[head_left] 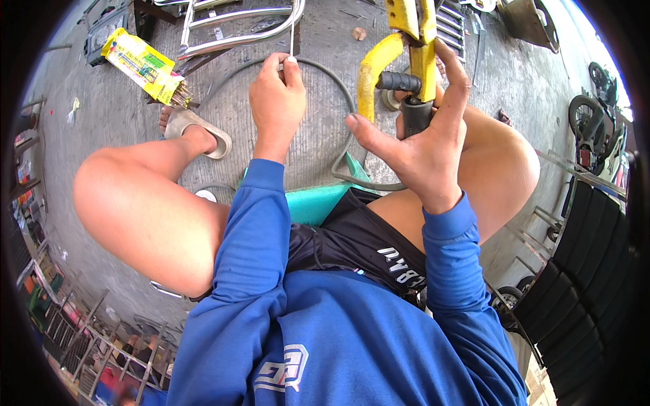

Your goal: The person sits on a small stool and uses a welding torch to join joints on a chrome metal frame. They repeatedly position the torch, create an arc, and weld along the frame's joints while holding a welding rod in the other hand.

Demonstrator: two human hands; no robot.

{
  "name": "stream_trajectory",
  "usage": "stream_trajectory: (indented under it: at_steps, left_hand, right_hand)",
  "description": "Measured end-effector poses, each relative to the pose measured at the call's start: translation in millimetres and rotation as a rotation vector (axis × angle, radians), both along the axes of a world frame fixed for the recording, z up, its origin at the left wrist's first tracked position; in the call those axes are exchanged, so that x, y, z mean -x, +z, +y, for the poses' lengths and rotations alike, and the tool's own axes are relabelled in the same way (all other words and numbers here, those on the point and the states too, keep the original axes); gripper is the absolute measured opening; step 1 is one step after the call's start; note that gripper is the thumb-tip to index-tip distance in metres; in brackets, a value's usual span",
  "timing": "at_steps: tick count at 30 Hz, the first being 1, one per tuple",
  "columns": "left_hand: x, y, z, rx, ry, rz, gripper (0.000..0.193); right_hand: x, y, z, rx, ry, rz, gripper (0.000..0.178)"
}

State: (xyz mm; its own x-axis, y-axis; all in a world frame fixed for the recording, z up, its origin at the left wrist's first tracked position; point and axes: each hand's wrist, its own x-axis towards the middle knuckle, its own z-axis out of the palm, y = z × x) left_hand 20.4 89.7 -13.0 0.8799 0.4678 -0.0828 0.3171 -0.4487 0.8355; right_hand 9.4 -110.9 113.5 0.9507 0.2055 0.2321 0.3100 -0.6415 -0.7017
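My left hand (277,98) is closed in a pinch on a thin pale welding rod (292,40), which points away from me toward a silvery tube frame. My right hand (433,152) grips the black handle (416,115) of a yellow welding electrode holder (425,64). Its curved yellow lever (370,74) stands out on the left, with a dark ribbed spring (398,82) between lever and body. My right thumb is spread away below the lever, while the other fingers wrap the far side, partly hidden. A grey cable (351,101) loops over the floor between my feet.
A yellow pack of welding rods (142,68) lies by my left foot. Shiny tube frames (237,27) lie ahead. Under me is a green seat (315,203). A bowl-like metal thing (531,24) lies far right, near a motorcycle (589,122) and a black ribbed panel (582,264).
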Motion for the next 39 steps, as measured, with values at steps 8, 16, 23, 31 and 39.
stream_trajectory:
  at_steps: [8,16,23,31,39]
  left_hand:
    - [-0.1,15.5,-0.4,0.005,-0.011,-0.022,0.020]
    - [0.3,9.6,-0.1,0.032,-0.020,-0.064,0.022]
    - [1.7,9.0,-2.7,0.076,-0.008,-0.086,0.021]
    - [1.9,9.1,-3.1,0.098,0.001,-0.090,0.020]
    - [-0.1,27.3,-4.4,0.027,0.011,0.070,0.021]
  right_hand:
    - [1.5,-3.1,5.8,-0.094,-0.012,0.118,0.115]
    - [-4.1,-8.6,9.3,-0.028,0.048,-0.059,0.112]
    - [-2.8,-0.4,13.4,-0.030,0.018,0.112,0.112]
    - [-2.9,7.4,17.2,-0.033,0.021,0.069,0.109]
    - [-17.3,20.0,4.6,-0.877,-0.356,0.701,0.090]
